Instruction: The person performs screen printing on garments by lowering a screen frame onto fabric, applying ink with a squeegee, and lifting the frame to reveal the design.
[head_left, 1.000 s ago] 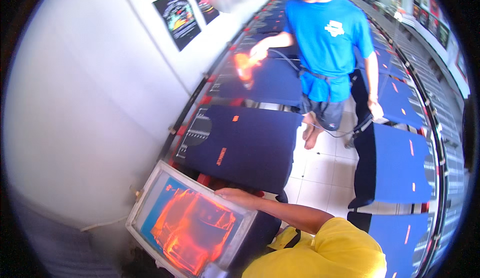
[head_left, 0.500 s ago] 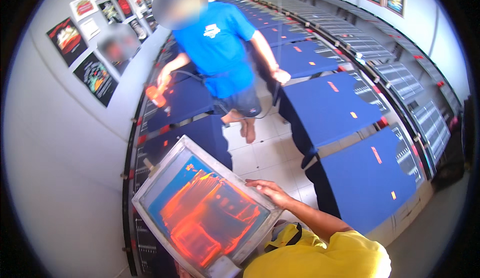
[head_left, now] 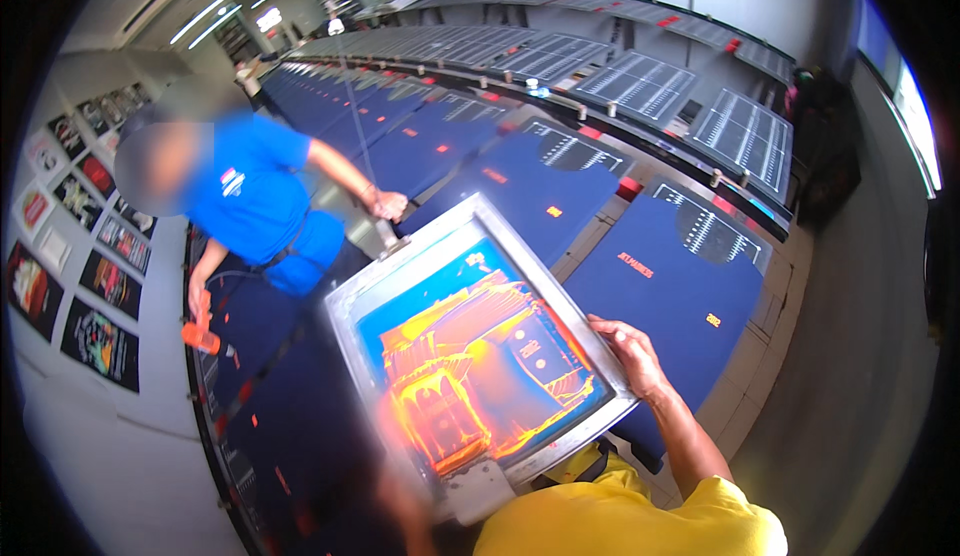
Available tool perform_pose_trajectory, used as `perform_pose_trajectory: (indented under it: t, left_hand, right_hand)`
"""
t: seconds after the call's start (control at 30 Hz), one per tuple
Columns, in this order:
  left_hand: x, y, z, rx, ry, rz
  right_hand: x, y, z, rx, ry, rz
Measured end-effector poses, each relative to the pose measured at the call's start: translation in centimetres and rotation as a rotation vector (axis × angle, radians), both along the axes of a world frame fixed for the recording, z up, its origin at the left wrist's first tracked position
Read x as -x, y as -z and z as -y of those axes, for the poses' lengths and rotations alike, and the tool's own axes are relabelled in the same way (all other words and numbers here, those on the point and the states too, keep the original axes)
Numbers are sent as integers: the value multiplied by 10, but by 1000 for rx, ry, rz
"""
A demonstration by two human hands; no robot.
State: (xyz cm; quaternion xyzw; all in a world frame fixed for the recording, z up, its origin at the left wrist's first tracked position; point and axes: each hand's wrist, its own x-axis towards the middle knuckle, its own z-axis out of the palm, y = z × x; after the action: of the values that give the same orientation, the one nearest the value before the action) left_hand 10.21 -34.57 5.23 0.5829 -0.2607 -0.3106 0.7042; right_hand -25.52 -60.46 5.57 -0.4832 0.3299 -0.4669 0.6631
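Tilted in front of me is a metal-framed printing screen (head_left: pixel 535 286), its blue mesh smeared with bright orange ink. My right hand (head_left: pixel 630 356) grips the screen's right edge, fingers against the frame. Low at the screen's near left side, my left hand (head_left: pixel 405 501) is smeared by motion, so its fingers cannot be made out. A light grey block (head_left: pixel 475 488) lies at the screen's near corner. Beyond the right edge, a dark blue fabric panel (head_left: pixel 655 301) with small orange prints lies on a board.
A person in a blue shirt (head_left: pixel 255 181) stands between the rows at left, holding an orange handheld tool (head_left: pixel 203 338). Long rows of boards with blue panels run into the distance. Slanted grey boards (head_left: pixel 640 86) line the right side; posters (head_left: pixel 100 346) hang on the left wall.
My view has turned to the right. The screen has swung up and right, now over the right row's panels, with my right hand still on its edge. The person in blue appears farther left.
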Motion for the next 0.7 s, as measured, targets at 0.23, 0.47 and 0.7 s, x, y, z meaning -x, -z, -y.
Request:
perform_pose_trajectory:
  t: [0.23,0.47,0.7]
  left_hand:
    - [-7,8,179,-131,293,203]
    - [40,35,288,-236,596,174]
    - [82,51,361,-94,941,216]
  right_hand:
    - [70,15,20,36,410,98]
    - [129,20,-37,69,755,57]
    - [122,24,-99,12,1078,-24]
